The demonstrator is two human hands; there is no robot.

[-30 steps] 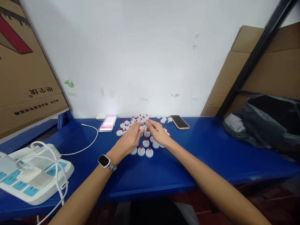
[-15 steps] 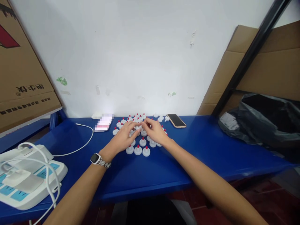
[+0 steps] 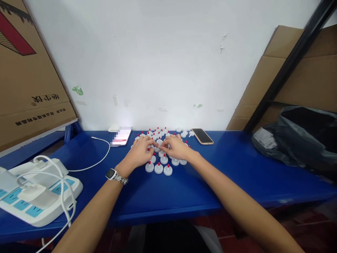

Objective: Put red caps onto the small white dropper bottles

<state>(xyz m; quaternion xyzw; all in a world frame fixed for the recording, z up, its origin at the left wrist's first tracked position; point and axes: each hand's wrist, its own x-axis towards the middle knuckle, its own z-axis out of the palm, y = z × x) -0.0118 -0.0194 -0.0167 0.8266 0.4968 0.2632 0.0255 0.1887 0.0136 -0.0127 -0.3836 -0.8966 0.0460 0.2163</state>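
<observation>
At the front of a cluster on the blue table (image 3: 237, 165), 3 white caps (image 3: 158, 169) with red tips stand upright in a row. Just beyond, the left hand (image 3: 142, 148) and right hand (image 3: 176, 147) curl toward each other among more such caps; I cannot tell whether either pinches a cap. Other caps stand behind the hands. Farther right, loose white pieces (image 3: 184, 134) lie beside a phone (image 3: 202, 136), near the wall (image 3: 163, 70).

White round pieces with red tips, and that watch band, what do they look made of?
The white round pieces: probably smooth plastic, judging by their even, slightly milky look. Their red tips: likely plastic too, but too small to be sure. The watch band: apparently polished metal, given its silvery, glinting links.
</observation>
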